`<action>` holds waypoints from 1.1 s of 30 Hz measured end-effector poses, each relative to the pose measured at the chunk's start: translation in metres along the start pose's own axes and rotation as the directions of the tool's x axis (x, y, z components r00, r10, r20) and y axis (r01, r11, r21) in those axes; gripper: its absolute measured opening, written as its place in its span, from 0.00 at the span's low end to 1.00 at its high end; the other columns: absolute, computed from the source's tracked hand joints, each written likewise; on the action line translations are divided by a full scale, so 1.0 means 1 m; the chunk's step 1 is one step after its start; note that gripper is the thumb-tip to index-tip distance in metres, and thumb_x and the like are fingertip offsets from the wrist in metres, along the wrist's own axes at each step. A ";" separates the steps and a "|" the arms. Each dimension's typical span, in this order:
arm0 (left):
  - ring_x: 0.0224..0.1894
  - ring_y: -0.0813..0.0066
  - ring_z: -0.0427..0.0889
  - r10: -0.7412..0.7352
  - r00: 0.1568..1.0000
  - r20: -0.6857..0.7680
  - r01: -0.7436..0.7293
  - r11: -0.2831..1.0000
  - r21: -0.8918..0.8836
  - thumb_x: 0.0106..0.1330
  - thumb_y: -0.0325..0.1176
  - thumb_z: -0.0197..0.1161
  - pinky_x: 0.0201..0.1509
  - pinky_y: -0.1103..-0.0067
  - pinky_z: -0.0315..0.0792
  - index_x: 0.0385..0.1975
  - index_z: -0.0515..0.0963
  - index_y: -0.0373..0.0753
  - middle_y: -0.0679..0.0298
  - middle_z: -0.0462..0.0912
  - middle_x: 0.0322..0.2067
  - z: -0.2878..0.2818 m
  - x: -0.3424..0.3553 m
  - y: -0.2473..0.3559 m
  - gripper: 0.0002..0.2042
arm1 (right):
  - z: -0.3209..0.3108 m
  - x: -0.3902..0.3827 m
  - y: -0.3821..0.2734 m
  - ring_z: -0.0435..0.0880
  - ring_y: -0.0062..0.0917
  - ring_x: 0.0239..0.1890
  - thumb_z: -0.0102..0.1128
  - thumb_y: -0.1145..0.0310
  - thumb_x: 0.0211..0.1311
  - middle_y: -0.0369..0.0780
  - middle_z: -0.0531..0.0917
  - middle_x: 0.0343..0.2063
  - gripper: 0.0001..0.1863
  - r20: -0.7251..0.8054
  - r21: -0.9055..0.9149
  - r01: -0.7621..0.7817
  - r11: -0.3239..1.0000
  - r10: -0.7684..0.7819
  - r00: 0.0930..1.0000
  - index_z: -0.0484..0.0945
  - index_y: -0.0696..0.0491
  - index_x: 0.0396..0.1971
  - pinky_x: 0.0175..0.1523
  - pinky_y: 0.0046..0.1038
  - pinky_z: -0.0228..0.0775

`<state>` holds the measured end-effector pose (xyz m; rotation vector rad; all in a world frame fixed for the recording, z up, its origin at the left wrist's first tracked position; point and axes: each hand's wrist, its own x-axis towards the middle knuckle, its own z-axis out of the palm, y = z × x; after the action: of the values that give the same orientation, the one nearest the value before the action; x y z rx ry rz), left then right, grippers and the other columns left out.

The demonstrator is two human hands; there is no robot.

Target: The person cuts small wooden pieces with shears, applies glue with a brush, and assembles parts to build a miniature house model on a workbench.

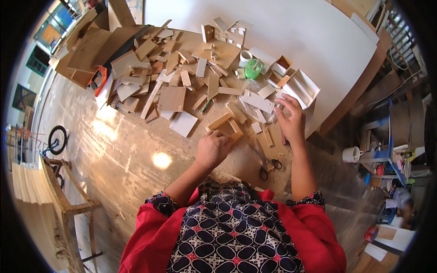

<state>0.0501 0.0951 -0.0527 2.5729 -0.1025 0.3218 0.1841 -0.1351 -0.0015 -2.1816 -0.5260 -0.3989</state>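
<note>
Currently wooden frame (219, 122) beyond left hand (213, 148), touching (right hand (292, 120) apart).

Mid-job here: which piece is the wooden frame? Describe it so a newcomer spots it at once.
Find the big heap of wood scraps, then drop to its near edge, where the left hand is. The frame is at that hand's fingers, up and left of the scissors. Unlike the solid scraps beside it, its strips surround an open middle.
</note>
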 end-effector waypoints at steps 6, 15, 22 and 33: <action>0.34 0.60 0.81 0.009 1.000 -0.029 -0.010 1.000 -0.027 0.53 0.35 0.67 0.37 0.70 0.76 0.33 0.83 0.43 0.61 0.80 0.31 0.000 -0.003 0.001 0.09 | 0.005 -0.023 -0.001 0.78 0.36 0.49 0.65 0.70 0.52 0.43 0.79 0.46 0.12 0.037 0.013 -0.027 1.000 0.026 0.999 0.83 0.52 0.38 0.52 0.33 0.70; 0.24 0.70 0.79 -0.461 0.887 -0.009 0.428 0.830 -0.357 0.55 0.30 0.63 0.31 0.75 0.73 0.32 0.80 0.37 0.59 0.80 0.29 -0.009 -0.029 -0.008 0.07 | 0.044 -0.045 -0.022 0.75 0.37 0.53 0.65 0.72 0.49 0.42 0.79 0.46 0.12 0.360 0.025 0.216 0.976 -0.211 0.909 0.82 0.52 0.37 0.57 0.35 0.69; 0.18 0.79 0.75 -0.468 0.883 0.028 0.433 0.792 -0.430 0.56 0.32 0.64 0.24 0.80 0.69 0.29 0.81 0.34 0.62 0.79 0.19 0.002 -0.037 -0.021 0.07 | 0.070 -0.048 -0.026 0.71 0.36 0.57 0.66 0.76 0.45 0.40 0.76 0.50 0.14 0.530 0.016 0.330 0.944 -0.288 0.798 0.83 0.52 0.36 0.59 0.35 0.66; 0.22 0.71 0.78 -0.442 0.895 0.061 0.427 0.808 -0.407 0.53 0.32 0.67 0.29 0.77 0.72 0.28 0.81 0.34 0.58 0.80 0.24 0.004 -0.035 -0.023 0.08 | 0.075 -0.045 -0.023 0.69 0.39 0.58 0.63 0.77 0.46 0.41 0.76 0.50 0.12 0.554 0.015 0.346 0.938 -0.296 0.778 0.82 0.52 0.34 0.60 0.35 0.65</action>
<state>0.0202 0.1127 -0.0766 2.0870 0.3941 0.1491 0.1414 -0.0732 -0.0517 -2.2850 -1.2360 0.0500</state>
